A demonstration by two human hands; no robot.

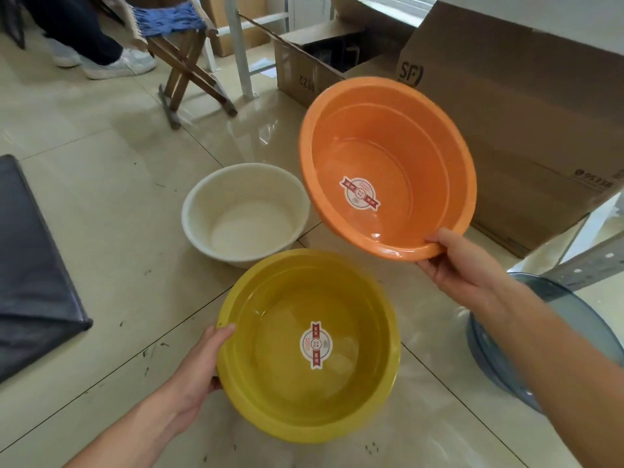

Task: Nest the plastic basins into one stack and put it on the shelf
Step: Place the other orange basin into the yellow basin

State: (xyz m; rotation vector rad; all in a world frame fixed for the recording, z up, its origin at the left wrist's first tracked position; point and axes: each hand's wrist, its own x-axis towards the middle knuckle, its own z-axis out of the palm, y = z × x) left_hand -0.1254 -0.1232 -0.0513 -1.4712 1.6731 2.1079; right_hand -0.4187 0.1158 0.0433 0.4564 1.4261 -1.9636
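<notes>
Tiled floor [101,197], blue basin [553,319] half-hidden behind right arm, frame-cut.

The orange basin [388,170] is hanging in the air, tilting so its open mouth is facing the camera, with a round red-and-white sticker showing on its inner bottom. Its near rim is being pinched at the lower right edge. The yellow basin [309,346] is sitting lowest in view, mouth up, carrying the same kind of sticker inside, and is being gripped at its left rim. The white basin [244,214] is standing upright on the tiled floor, just behind the yellow one and beside the orange one, with nothing inside it. A bluish see-through basin [526,349] is lying at the right edge, partly hidden by a forearm.
</notes>
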